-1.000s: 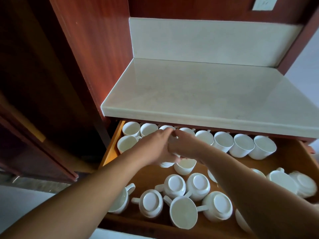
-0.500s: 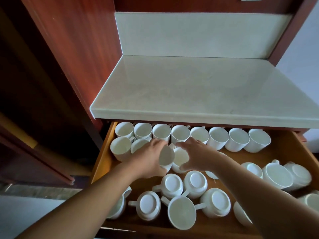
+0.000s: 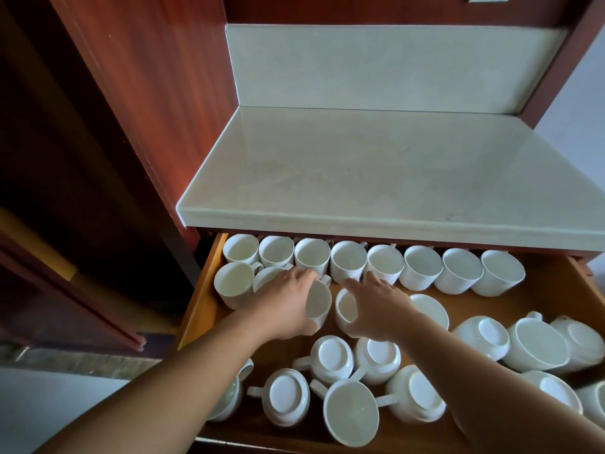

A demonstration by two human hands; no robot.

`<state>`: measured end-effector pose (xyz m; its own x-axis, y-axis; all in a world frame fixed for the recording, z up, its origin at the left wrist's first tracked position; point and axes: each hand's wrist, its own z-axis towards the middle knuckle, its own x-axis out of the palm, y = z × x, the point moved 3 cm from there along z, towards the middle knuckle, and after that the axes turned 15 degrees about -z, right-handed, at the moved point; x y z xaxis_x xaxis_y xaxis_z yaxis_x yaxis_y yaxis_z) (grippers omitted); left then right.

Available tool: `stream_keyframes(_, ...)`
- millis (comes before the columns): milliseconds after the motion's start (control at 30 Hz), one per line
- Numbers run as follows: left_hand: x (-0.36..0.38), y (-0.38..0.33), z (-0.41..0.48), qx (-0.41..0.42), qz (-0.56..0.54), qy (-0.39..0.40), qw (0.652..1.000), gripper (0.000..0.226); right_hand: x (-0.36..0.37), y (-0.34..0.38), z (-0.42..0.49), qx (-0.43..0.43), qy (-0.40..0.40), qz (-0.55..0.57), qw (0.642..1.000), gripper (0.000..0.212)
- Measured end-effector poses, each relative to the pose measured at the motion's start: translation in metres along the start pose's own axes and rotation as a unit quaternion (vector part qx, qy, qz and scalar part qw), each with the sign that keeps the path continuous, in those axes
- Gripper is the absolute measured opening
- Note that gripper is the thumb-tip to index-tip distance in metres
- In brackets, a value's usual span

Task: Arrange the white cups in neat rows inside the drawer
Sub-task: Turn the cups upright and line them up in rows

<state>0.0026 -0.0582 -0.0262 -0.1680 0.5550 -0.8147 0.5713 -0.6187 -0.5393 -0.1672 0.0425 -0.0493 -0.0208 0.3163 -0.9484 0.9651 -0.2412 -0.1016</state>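
Hands work in an open wooden drawer (image 3: pixel 209 290) in the lower half of the frame, below a pale stone desk (image 3: pixel 393 178). The left hand (image 3: pixel 288 306) has its grip closed around a tilted white cup (image 3: pixel 318 303), mouth facing right. The right hand (image 3: pixel 379 306) is spread wide over a second cup (image 3: pixel 345 311) just right of it; whether it grasps is unclear. A back row of upright cups (image 3: pixel 347 260) sits directly above both hands. Loose cups (image 3: pixel 330 355), many upturned, lie below.
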Motion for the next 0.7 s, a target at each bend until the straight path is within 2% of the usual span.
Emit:
stream_keyframes(233, 0.014, -0.004, 0.018, 0.017, 0.004, -0.009, 1.0, 0.066, 0.002, -0.001, -0.005, 0.061, -0.013, 0.033, 0.998, 0.071)
stream_keyframes(333, 0.021, -0.004, 0.025, 0.034, 0.032, -0.008, 0.999, 0.059, 0.004, 0.001, -0.005, 0.057, -0.012, 0.03, 0.998, 0.074)
stream_keyframes(500, 0.027, 0.002, 0.036, 0.048, 0.081, 0.001, 0.996, 0.065, 0.005, -0.004, -0.007, 0.036, -0.003, 0.03, 0.999, 0.079)
stream_keyframes(700, 0.038, 0.01, 0.043, 0.053, 0.061, -0.019, 0.997, 0.067, 0.006, -0.004, -0.01, 0.029, -0.013, 0.034, 0.999, 0.077)
